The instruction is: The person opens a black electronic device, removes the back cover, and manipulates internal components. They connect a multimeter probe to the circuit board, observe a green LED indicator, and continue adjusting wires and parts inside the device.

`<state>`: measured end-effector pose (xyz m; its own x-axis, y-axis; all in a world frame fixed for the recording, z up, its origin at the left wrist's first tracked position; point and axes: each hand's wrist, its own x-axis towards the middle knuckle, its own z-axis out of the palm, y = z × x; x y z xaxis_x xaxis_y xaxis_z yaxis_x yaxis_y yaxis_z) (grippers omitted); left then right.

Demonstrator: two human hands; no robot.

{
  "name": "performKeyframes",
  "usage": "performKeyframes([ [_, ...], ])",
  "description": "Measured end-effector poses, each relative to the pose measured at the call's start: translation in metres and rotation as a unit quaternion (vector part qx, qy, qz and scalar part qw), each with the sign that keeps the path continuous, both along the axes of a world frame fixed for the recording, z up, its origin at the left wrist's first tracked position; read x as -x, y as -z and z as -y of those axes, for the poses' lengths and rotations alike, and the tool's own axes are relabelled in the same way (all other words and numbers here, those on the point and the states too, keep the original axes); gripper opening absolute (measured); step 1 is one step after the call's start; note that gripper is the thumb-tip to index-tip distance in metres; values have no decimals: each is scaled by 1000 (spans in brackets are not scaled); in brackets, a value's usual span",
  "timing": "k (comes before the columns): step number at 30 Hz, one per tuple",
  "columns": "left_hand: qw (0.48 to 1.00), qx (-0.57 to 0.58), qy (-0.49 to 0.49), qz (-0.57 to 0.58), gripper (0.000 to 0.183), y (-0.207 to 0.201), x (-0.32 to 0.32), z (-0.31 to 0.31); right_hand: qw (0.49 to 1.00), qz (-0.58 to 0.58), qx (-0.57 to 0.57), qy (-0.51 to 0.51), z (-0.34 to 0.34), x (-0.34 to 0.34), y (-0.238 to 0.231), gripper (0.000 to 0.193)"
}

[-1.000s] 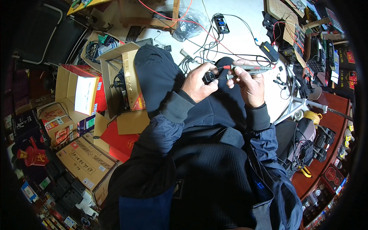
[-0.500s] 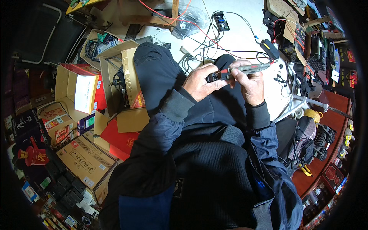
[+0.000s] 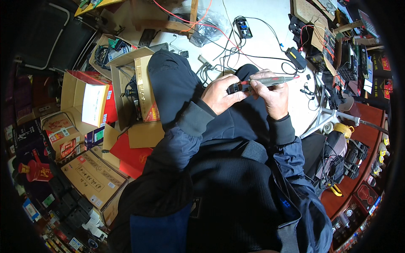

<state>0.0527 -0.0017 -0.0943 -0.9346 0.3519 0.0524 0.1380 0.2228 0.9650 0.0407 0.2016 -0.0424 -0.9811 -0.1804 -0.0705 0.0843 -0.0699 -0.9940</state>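
Note:
Above my lap, my left hand (image 3: 220, 95) is closed around a small black part (image 3: 233, 88), probably a piece of a device; its exact kind is hidden by the fingers. My right hand (image 3: 276, 98) grips a grey pen-shaped tool (image 3: 273, 80), red at both ends. Its left end points at the black part, and from this view I cannot tell whether the two touch. The tool's other end sticks out to the right past my fingers. Both hands are close together over my dark trousers (image 3: 177, 80).
Beyond my knees, tangled black cables (image 3: 228, 63), an open black device (image 3: 243, 28) and a black adapter (image 3: 296, 57) lie on the white floor. Open cardboard boxes (image 3: 145, 84) stand at the left. A metal stand leg (image 3: 337, 113) and yellow-handled gear (image 3: 336, 189) sit at the right.
The right hand and its grey tool have shifted slightly left and down, with the fingers further over the tool. The left hand keeps hold of the black part.

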Motion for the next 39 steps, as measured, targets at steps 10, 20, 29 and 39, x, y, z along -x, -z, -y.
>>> performKeyframes([
  [10,1000,6,-6,17,31,1,-1,-2,999,-34,-22,0,2,1,3,7],
  [20,999,42,-21,21,30,-7,-2,-5,999,-20,-27,12,4,0,3,8],
  [29,1000,6,-29,1,31,-9,-2,-5,999,36,-26,13,-1,-1,-3,11],
  [39,999,35,-26,-4,34,-13,-3,-4,998,51,-37,17,1,0,-1,14],
])
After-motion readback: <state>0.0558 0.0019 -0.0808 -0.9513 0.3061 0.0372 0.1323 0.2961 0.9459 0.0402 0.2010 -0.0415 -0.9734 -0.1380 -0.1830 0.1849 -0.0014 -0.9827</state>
